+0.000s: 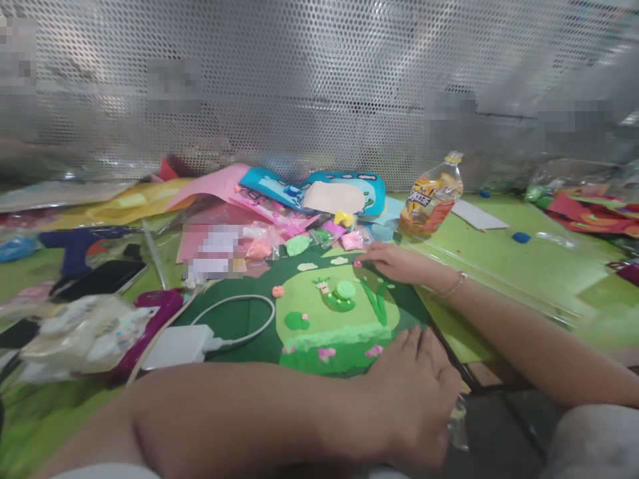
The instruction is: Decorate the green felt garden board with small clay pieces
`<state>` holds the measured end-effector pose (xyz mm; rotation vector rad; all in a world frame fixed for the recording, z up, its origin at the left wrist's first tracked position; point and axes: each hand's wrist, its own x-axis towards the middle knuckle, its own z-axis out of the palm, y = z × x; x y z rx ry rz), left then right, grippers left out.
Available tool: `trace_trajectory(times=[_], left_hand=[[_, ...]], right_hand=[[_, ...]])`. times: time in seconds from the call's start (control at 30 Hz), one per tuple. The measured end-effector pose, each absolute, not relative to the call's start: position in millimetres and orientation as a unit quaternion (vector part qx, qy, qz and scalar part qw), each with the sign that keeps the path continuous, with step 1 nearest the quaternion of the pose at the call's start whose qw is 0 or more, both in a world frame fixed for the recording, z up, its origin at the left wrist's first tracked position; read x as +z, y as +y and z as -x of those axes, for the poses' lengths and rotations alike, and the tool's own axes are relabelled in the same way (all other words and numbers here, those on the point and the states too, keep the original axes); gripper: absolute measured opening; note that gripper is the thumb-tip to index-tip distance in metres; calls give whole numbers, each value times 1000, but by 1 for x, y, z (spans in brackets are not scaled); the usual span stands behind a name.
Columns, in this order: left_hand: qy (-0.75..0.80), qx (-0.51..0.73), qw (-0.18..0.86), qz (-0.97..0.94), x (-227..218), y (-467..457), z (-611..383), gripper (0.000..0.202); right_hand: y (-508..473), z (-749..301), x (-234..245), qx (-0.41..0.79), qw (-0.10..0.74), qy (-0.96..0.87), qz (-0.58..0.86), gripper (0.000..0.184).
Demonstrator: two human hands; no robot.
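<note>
A dark green felt board (239,319) lies in front of me with a light green patch, a green clay snail (339,295) and small pink clay bits on it. My right hand (394,261) reaches to the board's far edge, fingertips pinched on a tiny pink clay piece (357,263). My left forearm lies across the near edge, and my left hand (417,392) rests at the board's near right corner, fingers together and curled downward, with something clear partly under it.
Small bags of coloured clay (299,243) and pink and blue craft sheets (279,193) lie behind the board. An orange drink bottle (432,196) lies at the right. A white charger and cable (200,339), phone (102,278) and blue glue gun (80,245) sit left. A perforated metal wall stands behind.
</note>
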<state>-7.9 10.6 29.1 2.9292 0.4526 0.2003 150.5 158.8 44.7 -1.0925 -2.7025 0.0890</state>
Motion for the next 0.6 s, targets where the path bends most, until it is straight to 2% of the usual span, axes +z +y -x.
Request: trace_trajectory(times=[0.1, 0.2, 0.3, 0.37, 0.47, 0.6], left_hand=[[143, 89, 60, -984, 28, 10, 8, 62], [140, 115, 39, -983, 26, 11, 8, 59], [119, 138, 49, -982, 27, 13, 7, 52], [107, 145, 102, -978, 32, 14, 6, 44], [131, 116, 241, -955, 43, 13, 7, 36], [221, 101, 432, -869, 56, 9, 9, 40]], right_hand=[[161, -152, 40, 33, 150, -915, 373, 43], [165, -153, 33, 47, 151, -918, 363, 36], [168, -154, 26, 40, 166, -912, 372, 36], [170, -154, 24, 32, 174, -908, 380, 37], [170, -153, 22, 40, 164, -910, 378, 35], [170, -152, 21, 18, 206, -902, 378, 33]])
